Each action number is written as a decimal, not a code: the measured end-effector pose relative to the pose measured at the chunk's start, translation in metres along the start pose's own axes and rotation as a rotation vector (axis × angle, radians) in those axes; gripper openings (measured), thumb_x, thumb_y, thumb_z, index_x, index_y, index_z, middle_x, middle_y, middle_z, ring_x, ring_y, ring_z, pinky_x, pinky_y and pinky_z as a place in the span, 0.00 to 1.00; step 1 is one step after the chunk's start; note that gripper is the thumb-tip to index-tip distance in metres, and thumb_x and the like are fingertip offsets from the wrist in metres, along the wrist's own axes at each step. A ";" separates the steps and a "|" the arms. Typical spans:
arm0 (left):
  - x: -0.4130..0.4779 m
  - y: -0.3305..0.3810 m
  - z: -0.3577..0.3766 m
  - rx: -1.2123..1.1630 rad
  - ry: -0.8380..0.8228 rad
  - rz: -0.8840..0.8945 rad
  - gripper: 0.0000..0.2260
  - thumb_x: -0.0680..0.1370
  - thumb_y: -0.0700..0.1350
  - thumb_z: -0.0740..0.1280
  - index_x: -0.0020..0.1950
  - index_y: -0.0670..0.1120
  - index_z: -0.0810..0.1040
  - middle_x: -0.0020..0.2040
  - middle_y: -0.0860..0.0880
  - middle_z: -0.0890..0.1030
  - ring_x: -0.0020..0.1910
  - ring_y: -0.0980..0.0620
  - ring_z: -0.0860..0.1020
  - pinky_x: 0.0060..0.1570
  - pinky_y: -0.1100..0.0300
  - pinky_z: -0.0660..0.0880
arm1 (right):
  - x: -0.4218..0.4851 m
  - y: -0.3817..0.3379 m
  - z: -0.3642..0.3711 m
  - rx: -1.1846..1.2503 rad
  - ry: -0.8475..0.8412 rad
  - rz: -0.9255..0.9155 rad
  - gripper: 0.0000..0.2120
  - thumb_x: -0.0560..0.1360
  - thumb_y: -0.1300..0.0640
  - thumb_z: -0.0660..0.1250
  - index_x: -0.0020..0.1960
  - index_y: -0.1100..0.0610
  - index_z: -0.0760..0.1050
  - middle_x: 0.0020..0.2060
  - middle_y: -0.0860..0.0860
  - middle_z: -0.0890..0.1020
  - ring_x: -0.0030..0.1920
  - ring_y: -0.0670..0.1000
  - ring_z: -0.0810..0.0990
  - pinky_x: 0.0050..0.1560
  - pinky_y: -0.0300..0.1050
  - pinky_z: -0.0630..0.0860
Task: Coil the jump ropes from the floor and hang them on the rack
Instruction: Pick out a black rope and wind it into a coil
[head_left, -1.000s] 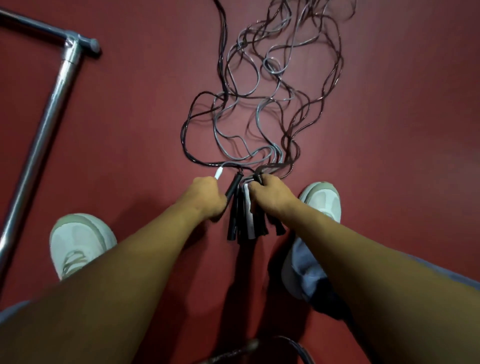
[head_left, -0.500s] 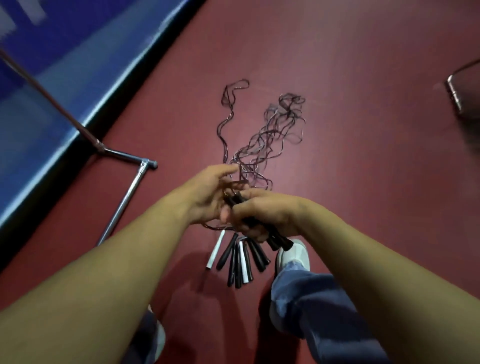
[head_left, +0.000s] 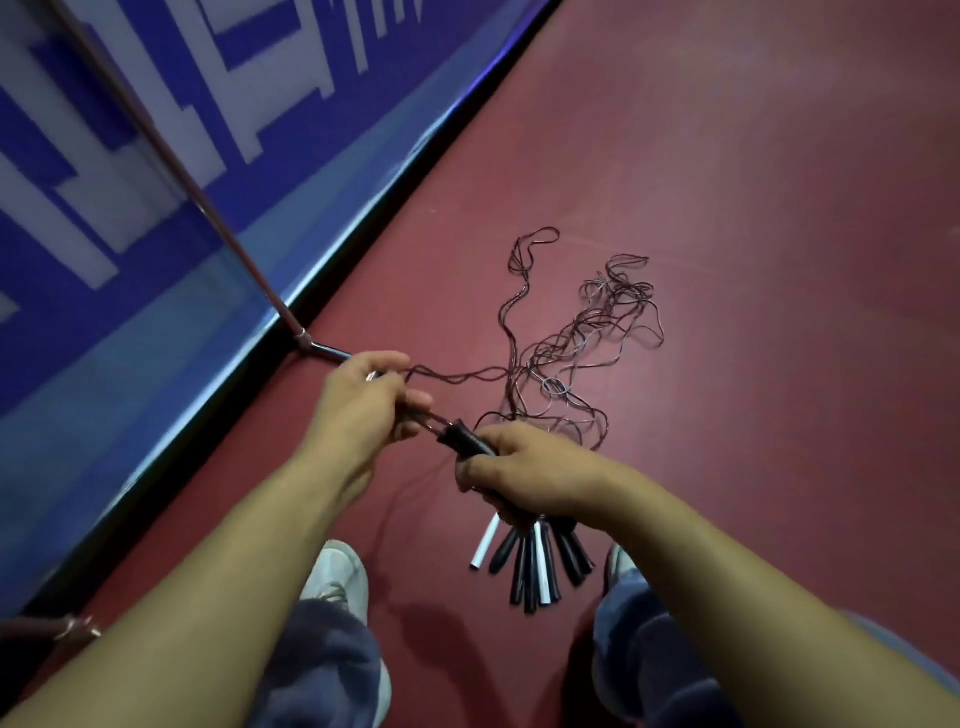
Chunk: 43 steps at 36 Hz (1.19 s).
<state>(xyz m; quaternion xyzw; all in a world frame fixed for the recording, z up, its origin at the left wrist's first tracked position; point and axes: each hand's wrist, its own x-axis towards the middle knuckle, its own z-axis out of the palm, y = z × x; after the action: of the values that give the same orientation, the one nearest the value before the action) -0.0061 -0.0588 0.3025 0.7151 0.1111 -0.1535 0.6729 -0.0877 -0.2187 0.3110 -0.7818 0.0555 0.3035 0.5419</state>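
I count two hands on my feed, both busy. The right hand (head_left: 524, 473) is curled round a black handle (head_left: 465, 441) whose top pokes out toward the left; I cannot tell whether it is one grip or two pressed together. The left hand (head_left: 363, 405) pinches the thin dark cord (head_left: 457, 375) that leaves that handle, fingers bent around it. That cord runs from the left hand across to the tangle of ropes (head_left: 576, 348), a single loose heap of dark and pale grey strands on the red floor (head_left: 753, 260), with one long loop straying out on its far side. Below the right hand a fan of handles (head_left: 535, 566) lies on the floor: two white, and I make it about six black, though they overlap. The rack shows as one slanted metal tube (head_left: 223, 234) meeting a joint at floor level beside the blue banner (head_left: 130, 291). Two pale shoes (head_left: 337, 577), one under each forearm, just near of the handles.
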 end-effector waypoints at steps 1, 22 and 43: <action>-0.001 0.003 -0.006 0.041 -0.007 0.040 0.13 0.76 0.31 0.57 0.52 0.39 0.79 0.30 0.47 0.83 0.35 0.45 0.80 0.33 0.59 0.77 | 0.002 -0.003 0.000 -0.006 0.025 -0.024 0.07 0.80 0.58 0.66 0.50 0.62 0.75 0.34 0.54 0.73 0.28 0.50 0.70 0.28 0.43 0.70; 0.006 0.033 -0.012 0.212 -0.481 0.200 0.23 0.79 0.58 0.61 0.30 0.45 0.70 0.28 0.41 0.74 0.31 0.41 0.76 0.45 0.45 0.76 | 0.004 -0.013 -0.045 0.066 0.164 -0.204 0.09 0.83 0.49 0.64 0.45 0.50 0.73 0.34 0.55 0.82 0.35 0.56 0.79 0.37 0.51 0.74; 0.013 0.038 -0.004 0.478 -0.026 0.364 0.09 0.81 0.52 0.67 0.49 0.51 0.85 0.46 0.43 0.85 0.50 0.43 0.81 0.52 0.48 0.78 | -0.007 -0.009 -0.056 0.170 0.171 -0.027 0.06 0.82 0.55 0.65 0.48 0.56 0.73 0.29 0.49 0.69 0.27 0.48 0.66 0.27 0.43 0.65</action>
<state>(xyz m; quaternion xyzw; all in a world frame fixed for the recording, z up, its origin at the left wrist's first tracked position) 0.0199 -0.0577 0.3330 0.8594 -0.0668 -0.0614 0.5033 -0.0662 -0.2663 0.3343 -0.7568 0.1165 0.2226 0.6035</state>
